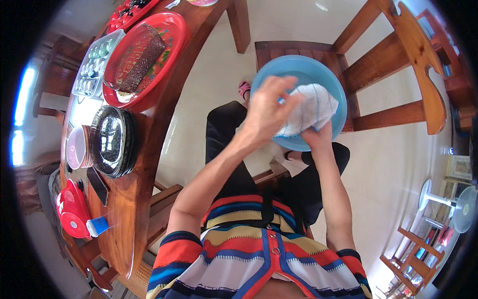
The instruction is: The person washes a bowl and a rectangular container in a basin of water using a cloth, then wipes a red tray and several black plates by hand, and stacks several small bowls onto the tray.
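Over a light blue plastic basin (261,74), a white cloth (312,108) with blue stripes and a blue edge is bunched up. My right hand (318,136) grips the cloth from its near side, and most of its fingers are hidden under the fabric. Whether the cloth wraps something cannot be seen. My left hand (270,106), blurred, is above the basin's left side, close to the cloth. Its thumb and fingers are apart, with nothing visible held. The basin stands on the seat of a wooden chair (276,46).
To the left, a wooden table (149,138) carries a red tray (179,30) with a dark packaged block (143,65), a clear egg-shaped-compartment box (93,63), stacked black dishes (112,142), plastic bowls (79,145), red plastic ware (73,213) and a blue cup (98,226). A fan (465,209) stands right.
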Motion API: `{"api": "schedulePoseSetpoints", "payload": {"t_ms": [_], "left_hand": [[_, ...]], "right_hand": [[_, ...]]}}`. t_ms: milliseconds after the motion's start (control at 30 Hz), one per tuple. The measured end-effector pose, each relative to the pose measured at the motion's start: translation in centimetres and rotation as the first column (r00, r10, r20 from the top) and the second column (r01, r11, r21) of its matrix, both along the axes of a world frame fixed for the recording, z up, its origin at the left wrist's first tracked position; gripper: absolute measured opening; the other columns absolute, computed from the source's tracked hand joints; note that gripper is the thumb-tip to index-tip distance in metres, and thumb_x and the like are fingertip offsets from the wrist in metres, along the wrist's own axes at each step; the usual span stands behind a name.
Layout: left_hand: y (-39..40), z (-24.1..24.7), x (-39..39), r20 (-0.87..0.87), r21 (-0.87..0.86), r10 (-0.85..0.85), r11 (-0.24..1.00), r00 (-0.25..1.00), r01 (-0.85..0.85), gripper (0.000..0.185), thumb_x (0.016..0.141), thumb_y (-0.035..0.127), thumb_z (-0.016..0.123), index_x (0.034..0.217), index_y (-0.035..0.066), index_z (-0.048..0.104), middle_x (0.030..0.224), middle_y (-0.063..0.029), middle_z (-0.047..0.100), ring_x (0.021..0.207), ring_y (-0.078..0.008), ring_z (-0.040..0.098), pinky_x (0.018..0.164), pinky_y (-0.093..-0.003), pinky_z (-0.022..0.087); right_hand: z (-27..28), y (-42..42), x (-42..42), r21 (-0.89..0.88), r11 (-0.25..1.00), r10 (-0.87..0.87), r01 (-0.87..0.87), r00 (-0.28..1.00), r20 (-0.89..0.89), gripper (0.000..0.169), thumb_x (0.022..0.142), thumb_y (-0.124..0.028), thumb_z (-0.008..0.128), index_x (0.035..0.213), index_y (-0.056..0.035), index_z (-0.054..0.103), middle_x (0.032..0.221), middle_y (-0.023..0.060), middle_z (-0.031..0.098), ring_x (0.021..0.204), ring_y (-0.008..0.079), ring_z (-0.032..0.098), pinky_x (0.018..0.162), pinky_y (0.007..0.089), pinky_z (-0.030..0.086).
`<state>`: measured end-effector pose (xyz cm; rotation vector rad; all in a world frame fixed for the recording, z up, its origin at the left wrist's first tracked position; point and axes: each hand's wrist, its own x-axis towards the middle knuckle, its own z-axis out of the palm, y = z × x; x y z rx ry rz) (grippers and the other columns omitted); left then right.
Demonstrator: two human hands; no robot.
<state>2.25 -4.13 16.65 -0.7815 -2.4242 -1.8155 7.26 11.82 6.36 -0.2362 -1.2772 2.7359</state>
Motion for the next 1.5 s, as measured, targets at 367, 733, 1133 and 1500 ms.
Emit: {"api": "schedulePoseSetpoints", "payload": {"t_ms": [367,733,1133,1500], "left_hand": [[-15.6,5.4,-11.8,-0.855,-0.289,0.389,0.192,0.343,-0.938,0.037,0.077,0.016,0.063,0.112,0.007,0.057,0.112,-0.0137,0.057,0.113,-0.0346,0.047,0.089,-0.0512,0.035],[-15.7,8.8,-11.2,-0.774,-0.313,0.461,0.318,0.434,-0.895,0.018,0.082,0.014,0.056,0.100,0.011,0.060,0.094,-0.0131,0.066,0.087,-0.0340,0.063,0.073,-0.0449,0.048],[-0.1,3.8,-1.1,0.392,0.518,-0.097,0.845,0.915,-0.133,0.023,0.095,0.010,0.046,0.118,0.006,0.043,0.098,-0.0030,0.059,0.079,-0.0083,0.056,0.068,-0.0236,0.048],[2.8,-0.1,1.4,0.606,0.494,-0.179,0.848,0.775,-0.191,0.038,0.096,0.014,0.042,0.131,0.001,0.042,0.112,-0.0062,0.057,0.098,-0.0135,0.054,0.086,-0.0267,0.045]], "right_hand": [[-0.6,0.3,1.6,-0.619,0.729,0.178,-0.292,0.954,-0.240,0.055,0.092,-0.046,0.036,0.134,-0.0110,0.043,0.139,0.0078,0.043,0.127,0.0309,0.039,0.107,0.0486,0.026],[0.3,1.0,3.1,-0.530,0.805,0.288,-0.267,0.957,-0.045,0.051,0.092,-0.040,0.044,0.131,-0.0070,0.044,0.132,0.0110,0.048,0.122,0.0273,0.045,0.106,0.0449,0.032],[7.6,-2.2,3.4,0.710,0.599,-0.052,0.370,0.903,-0.426,0.093,0.061,-0.053,0.079,0.126,-0.0025,0.036,0.123,0.0130,0.036,0.114,0.0276,0.035,0.101,0.0400,0.026],[9.0,-3.2,3.6,0.889,0.144,0.049,0.435,0.894,-0.445,0.037,0.087,-0.035,0.055,0.116,-0.0120,0.056,0.113,0.0179,0.046,0.108,0.0406,0.039,0.100,0.0583,0.021]]}}
